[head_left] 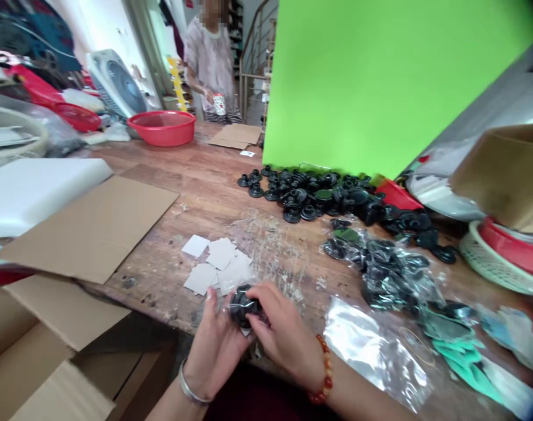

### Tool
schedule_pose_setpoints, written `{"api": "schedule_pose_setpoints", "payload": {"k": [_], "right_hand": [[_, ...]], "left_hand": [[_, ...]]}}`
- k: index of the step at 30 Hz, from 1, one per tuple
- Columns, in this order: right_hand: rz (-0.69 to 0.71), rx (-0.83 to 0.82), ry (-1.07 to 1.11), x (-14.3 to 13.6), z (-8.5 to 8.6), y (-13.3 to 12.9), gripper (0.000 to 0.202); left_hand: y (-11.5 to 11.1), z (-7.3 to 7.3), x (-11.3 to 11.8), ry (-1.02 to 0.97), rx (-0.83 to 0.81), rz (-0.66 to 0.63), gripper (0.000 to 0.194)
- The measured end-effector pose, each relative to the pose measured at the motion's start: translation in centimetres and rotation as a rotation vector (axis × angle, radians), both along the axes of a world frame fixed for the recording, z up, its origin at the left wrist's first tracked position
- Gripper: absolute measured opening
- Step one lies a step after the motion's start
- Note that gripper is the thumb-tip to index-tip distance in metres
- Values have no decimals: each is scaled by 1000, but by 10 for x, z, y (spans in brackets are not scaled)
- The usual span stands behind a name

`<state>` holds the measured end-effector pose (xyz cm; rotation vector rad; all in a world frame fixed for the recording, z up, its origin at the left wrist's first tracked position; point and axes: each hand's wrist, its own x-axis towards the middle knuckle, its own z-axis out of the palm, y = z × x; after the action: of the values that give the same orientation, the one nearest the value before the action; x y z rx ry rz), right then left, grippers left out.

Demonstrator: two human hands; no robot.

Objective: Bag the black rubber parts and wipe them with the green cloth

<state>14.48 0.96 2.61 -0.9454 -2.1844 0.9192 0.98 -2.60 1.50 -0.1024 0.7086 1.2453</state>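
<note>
Head view, my only feed: the step in hand looks like two-handed handling of one black part (242, 306) in clear film, held near the table's front edge (163, 318). Right hand (284, 330): thumb and forefinger closed in a pinch on the part. Left hand (220, 345): palm cupped beneath, thumb raised and apart; its other fingers are partly hidden, so I can't tell how firmly they close. Pale card squares (222, 254) lie just beyond; bagged black pieces (384, 272) sit to the right. I judge any further move calls for a light pinch and steady palm, the film looking slippery.
</note>
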Motion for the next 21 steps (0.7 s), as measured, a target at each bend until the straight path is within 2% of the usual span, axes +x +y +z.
{"api": "schedule_pose_setpoints", "payload": {"k": [2, 5, 8, 11, 13, 14, 16, 17, 19, 21], "right_hand": [[16, 18, 11, -8, -5, -5, 30], [81, 80, 24, -22, -6, -15, 37], [198, 199, 21, -33, 2, -21, 50], [219, 313, 20, -34, 10, -18, 55], [173, 352, 7, -30, 10, -10, 47], [150, 364, -3, -26, 7, -6, 42], [123, 377, -33, -18, -4, 3, 33], [120, 384, -50, -13, -11, 6, 30], [138, 403, -87, -4, -26, 10, 27], [155, 407, -124, 4, -38, 10, 23]], "left_hand": [[-10, 4, -4, 45, 34, 16, 34], [-24, 9, -8, 216, 25, 77, 30], [-35, 24, -28, 272, 18, 128, 27], [-51, 53, -82, 435, 73, 156, 39], [-63, 68, -138, 708, 109, 276, 50], [-68, 71, -170, 855, 88, 353, 54], [-77, 65, -232, 1075, -109, 488, 43], [-80, 56, -260, 1091, -203, 495, 34], [-85, 29, -304, 1090, -373, 484, 17], [-86, -1, -331, 1111, -497, 484, 12]]}}
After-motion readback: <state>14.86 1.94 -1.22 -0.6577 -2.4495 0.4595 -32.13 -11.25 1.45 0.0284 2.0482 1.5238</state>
